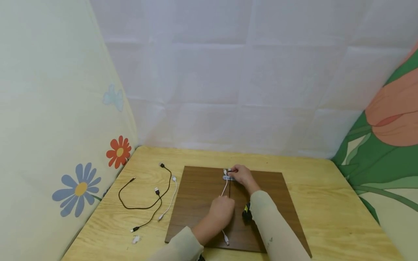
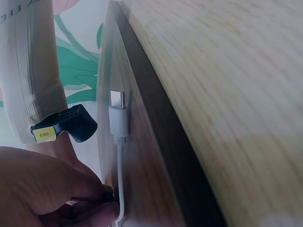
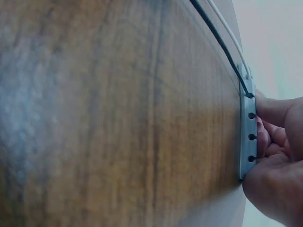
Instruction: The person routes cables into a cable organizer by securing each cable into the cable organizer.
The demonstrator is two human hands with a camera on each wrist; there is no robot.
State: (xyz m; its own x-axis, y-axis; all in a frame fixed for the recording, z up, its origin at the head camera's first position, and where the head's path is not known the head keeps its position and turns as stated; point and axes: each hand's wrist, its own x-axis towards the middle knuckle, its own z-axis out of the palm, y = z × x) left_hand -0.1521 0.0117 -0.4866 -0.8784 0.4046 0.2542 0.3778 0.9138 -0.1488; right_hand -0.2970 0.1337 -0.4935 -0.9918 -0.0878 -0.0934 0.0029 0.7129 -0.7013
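Note:
A grey cable holder with a row of slots (image 3: 247, 125) sits at the far edge of a dark brown wooden board (image 1: 192, 199). A white cable (image 1: 225, 187) runs through one end slot, its USB-C plug (image 2: 118, 122) lying near the board's front edge. In the neighbouring slot is a black cable (image 3: 218, 38), stretched between both hands. My left hand (image 1: 222, 210) pinches its near end low over the board, beside the white cable. At the holder, my right hand (image 1: 242, 174) pinches the black cable's far end, mostly hidden behind the fingers.
Left of the board lie a long black cable (image 1: 143, 208), a short black USB cable (image 1: 156, 210) and a short white cable (image 1: 171, 201) on the light wooden table (image 1: 339, 217). A small white scrap (image 1: 136, 239) is near the front left. Fabric walls enclose the table.

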